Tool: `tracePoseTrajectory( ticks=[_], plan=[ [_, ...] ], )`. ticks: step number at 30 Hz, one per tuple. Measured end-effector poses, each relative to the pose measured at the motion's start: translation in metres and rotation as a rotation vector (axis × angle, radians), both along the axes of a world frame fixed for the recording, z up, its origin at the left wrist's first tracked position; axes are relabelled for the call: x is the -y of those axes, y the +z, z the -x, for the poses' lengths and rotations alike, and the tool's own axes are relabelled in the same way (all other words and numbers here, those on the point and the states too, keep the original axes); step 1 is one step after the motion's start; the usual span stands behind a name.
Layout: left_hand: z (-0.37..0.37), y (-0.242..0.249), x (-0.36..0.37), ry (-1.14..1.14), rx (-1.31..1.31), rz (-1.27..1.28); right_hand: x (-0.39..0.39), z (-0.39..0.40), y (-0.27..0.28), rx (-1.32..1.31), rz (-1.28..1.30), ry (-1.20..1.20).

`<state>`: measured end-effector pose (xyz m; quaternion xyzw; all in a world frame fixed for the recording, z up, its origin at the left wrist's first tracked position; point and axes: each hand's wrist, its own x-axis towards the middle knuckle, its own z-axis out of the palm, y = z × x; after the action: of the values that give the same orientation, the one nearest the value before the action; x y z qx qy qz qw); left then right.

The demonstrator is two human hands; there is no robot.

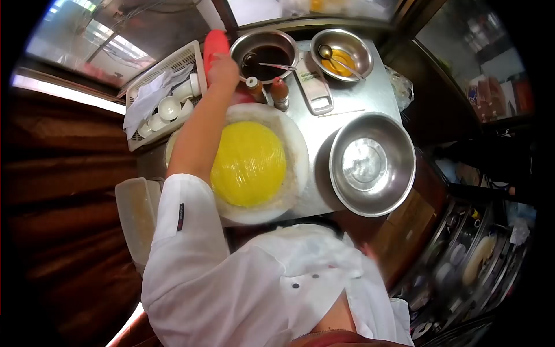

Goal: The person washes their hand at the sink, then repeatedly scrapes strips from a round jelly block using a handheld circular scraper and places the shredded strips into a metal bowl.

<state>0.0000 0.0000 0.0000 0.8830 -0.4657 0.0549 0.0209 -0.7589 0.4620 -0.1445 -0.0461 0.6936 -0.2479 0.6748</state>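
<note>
My left hand (222, 68) reaches to the far side of the table, its fingers closed round a red object (216, 45) between the white basket and the bowl of dark liquid (269, 53). Below my forearm lies a round yellow sheet (250, 163) with a glossy surface, on a round white board (295, 133). Two bottles, one with a white cap (254, 87) and one with a red top (280, 92), stand just beyond the board. Of my right hand only a blurred bit (368, 251) shows beside my white jacket, low on the right; its fingers cannot be made out.
A large empty steel bowl (373, 164) sits at the table's right edge. Behind it are a grater (315, 89) and a bowl with yellow liquid and a ladle (342, 55). A basket (134, 92) with white cups stands left, above a plastic tub (137, 217).
</note>
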Motion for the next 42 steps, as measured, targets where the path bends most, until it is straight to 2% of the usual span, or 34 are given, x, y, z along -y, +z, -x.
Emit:
tracePoseTrajectory(
  ticks=[2, 3, 5, 11, 17, 23, 26, 29, 32, 35, 38, 42],
  plan=[
    [-0.008, 0.032, -0.018, 0.059, -0.178, -0.022, 0.000, -0.015, 0.008, -0.147, 0.054, -0.004],
    [0.015, 0.046, -0.038, 0.048, -0.231, -0.027, -0.015, 0.012, 0.013, -0.066, 0.049, -0.017],
    [-0.020, 0.029, -0.042, 0.155, -0.308, 0.057, -0.033, 0.038, -0.012, 0.109, 0.088, -0.044],
    [-0.043, 0.049, -0.068, 0.299, -0.332, 0.142, -0.036, 0.061, -0.039, -0.077, 0.058, -0.021],
    [-0.070, 0.041, -0.061, 0.265, -0.386, 0.147, -0.030, 0.066, -0.045, -0.152, 0.063, 0.007],
    [-0.120, 0.033, -0.027, 0.146, -0.365, 0.072, -0.009, 0.040, -0.021, -0.193, 0.059, 0.099],
    [-0.129, 0.036, -0.017, 0.141, -0.347, 0.093, -0.018, 0.051, -0.042, -0.242, 0.065, 0.218],
    [-0.134, 0.042, -0.008, 0.150, -0.338, 0.139, -0.040, 0.057, -0.050, -0.198, 0.186, 0.226],
    [-0.157, 0.037, 0.004, 0.117, -0.391, 0.135, -0.053, 0.054, -0.052, -0.180, 0.052, 0.197],
    [-0.176, 0.031, 0.010, 0.099, -0.403, 0.129, -0.065, 0.059, -0.053, -0.142, 0.051, 0.158],
    [-0.196, 0.020, 0.018, 0.071, -0.354, 0.145, -0.076, 0.053, -0.052, -0.175, 0.054, -0.010],
    [-0.186, 0.029, 0.025, -0.021, -0.327, 0.077, -0.083, 0.052, -0.042, -0.183, 0.020, -0.020]
  ],
)
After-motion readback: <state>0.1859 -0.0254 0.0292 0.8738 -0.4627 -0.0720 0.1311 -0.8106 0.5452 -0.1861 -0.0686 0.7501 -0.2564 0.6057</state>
